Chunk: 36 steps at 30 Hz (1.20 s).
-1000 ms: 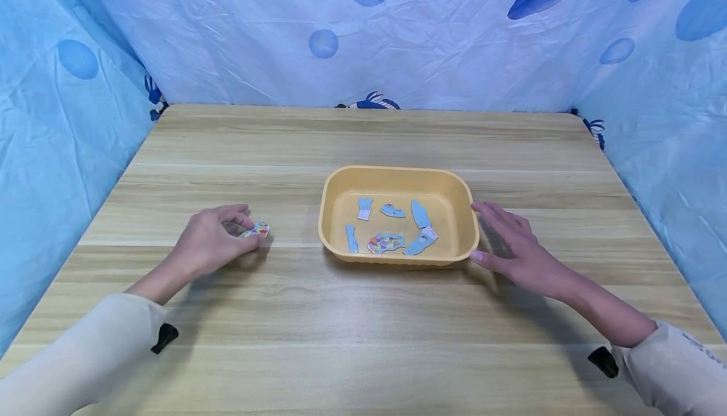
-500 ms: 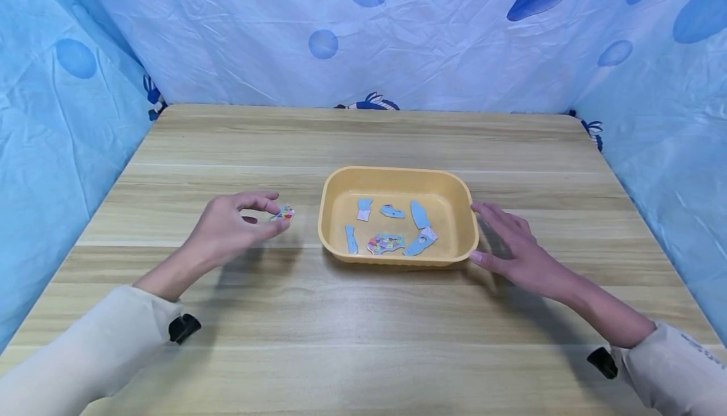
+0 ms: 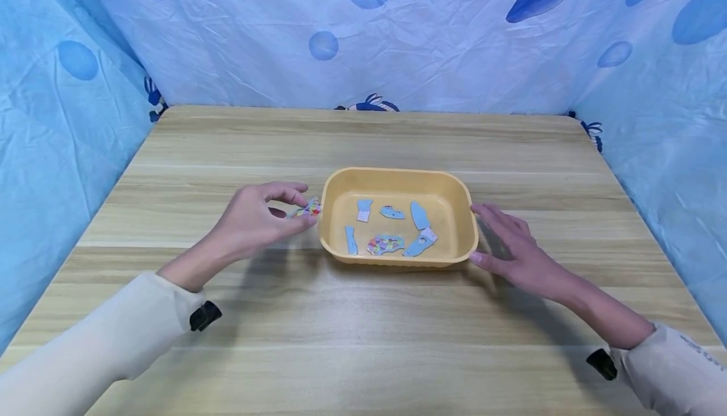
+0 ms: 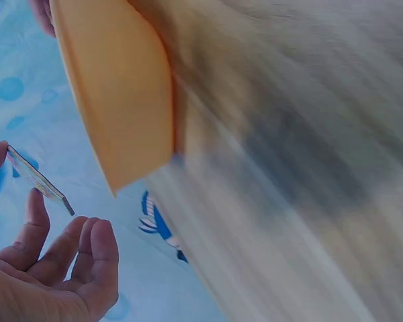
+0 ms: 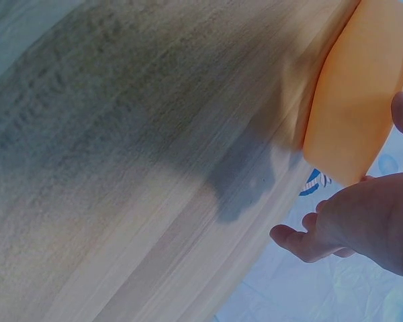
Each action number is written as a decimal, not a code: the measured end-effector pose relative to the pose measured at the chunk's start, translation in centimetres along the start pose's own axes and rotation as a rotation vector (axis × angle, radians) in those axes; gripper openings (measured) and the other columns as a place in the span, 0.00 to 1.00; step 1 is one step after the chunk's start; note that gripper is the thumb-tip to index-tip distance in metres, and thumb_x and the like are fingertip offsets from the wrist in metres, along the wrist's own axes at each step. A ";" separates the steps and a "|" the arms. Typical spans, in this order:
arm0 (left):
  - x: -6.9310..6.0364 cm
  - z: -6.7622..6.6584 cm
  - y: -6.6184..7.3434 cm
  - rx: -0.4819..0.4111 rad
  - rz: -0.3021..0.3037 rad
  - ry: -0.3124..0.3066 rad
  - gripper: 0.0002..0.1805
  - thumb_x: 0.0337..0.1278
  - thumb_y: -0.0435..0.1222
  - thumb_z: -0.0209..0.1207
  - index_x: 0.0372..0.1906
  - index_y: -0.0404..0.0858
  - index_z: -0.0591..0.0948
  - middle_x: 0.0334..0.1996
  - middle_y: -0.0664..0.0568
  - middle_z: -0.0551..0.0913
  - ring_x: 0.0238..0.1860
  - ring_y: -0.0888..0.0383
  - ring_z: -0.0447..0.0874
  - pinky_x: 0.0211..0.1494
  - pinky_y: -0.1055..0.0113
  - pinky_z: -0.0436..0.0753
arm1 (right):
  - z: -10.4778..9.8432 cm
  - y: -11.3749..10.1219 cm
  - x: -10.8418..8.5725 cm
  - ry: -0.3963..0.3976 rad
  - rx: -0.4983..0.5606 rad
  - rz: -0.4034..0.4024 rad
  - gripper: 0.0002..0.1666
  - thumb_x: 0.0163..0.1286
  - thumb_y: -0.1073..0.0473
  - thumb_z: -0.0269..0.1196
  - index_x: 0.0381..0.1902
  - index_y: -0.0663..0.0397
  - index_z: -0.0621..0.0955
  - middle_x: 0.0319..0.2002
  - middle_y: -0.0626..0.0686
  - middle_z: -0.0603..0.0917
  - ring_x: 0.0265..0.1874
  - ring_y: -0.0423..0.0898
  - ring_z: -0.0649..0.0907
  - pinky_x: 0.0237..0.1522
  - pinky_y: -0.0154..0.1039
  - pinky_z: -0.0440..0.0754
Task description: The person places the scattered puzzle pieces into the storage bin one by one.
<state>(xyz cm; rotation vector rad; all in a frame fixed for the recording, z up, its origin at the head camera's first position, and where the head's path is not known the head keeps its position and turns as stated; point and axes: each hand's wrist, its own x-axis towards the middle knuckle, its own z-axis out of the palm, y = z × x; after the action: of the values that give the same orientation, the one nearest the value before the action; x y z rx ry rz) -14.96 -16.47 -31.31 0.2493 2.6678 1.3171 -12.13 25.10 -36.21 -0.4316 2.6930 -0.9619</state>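
Note:
Between thumb and fingertips, my left hand (image 3: pixel 255 217) pinches a small colourful puzzle piece (image 3: pixel 310 208) just at the left rim of the yellow tray (image 3: pixel 392 176). The left wrist view shows this thin piece (image 4: pixel 39 176) edge-on, beside the tray's outer wall (image 4: pixel 117 94). With fingers spread, my right hand (image 3: pixel 519 255) touches the tray's right side by thumb and fingertip. Inside the tray lie several flat puzzle pieces, mostly light blue, among them a multicoloured one (image 3: pixel 386 243) and two touching pieces, one of them an upper blue piece (image 3: pixel 419 214).
The tray stands on a wood-grain table (image 3: pixel 363 346). A blue patterned curtain (image 3: pixel 227 37) surrounds the table's back and sides. Dark clips (image 3: pixel 206 316) hang at both sleeve cuffs.
My left hand has carried the puzzle piece rightward and slightly away from me, up to the tray's left rim. The right hand and the tray have stayed put.

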 end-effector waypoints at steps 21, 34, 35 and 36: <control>2.9 2.7 4.4 0.083 0.110 -0.110 0.13 0.46 0.44 0.71 0.35 0.43 0.83 0.56 0.56 0.80 0.44 0.55 0.80 0.35 0.62 0.79 | 0.1 0.1 0.0 -0.002 0.008 0.010 0.48 0.67 0.43 0.61 0.76 0.32 0.49 0.76 0.57 0.46 0.71 0.64 0.44 0.59 0.74 0.50; 6.5 4.9 7.8 0.106 0.142 -0.237 0.12 0.47 0.47 0.70 0.34 0.44 0.85 0.48 0.56 0.82 0.46 0.58 0.78 0.46 0.62 0.77 | 0.1 0.0 0.1 0.001 0.009 0.007 0.48 0.67 0.43 0.61 0.76 0.32 0.49 0.76 0.57 0.45 0.72 0.63 0.44 0.59 0.74 0.50; 6.8 5.1 8.1 0.110 0.140 -0.250 0.13 0.47 0.47 0.70 0.33 0.44 0.85 0.47 0.57 0.82 0.45 0.59 0.78 0.45 0.62 0.77 | 0.1 0.0 0.1 0.001 0.008 0.008 0.48 0.67 0.43 0.61 0.76 0.32 0.49 0.76 0.57 0.45 0.72 0.63 0.44 0.59 0.74 0.50; 7.1 5.4 8.3 0.113 0.136 -0.261 0.13 0.47 0.48 0.70 0.33 0.44 0.85 0.46 0.57 0.83 0.44 0.59 0.79 0.45 0.63 0.78 | 0.1 0.0 0.1 0.001 0.007 0.010 0.48 0.67 0.43 0.61 0.76 0.32 0.49 0.76 0.57 0.45 0.72 0.63 0.44 0.59 0.74 0.50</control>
<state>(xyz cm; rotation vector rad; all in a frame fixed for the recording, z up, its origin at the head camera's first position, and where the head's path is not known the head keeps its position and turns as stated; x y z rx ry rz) -20.04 -5.82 -28.37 0.5832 2.5414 1.0826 -12.17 25.05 -36.27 -0.4153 2.6899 -0.9685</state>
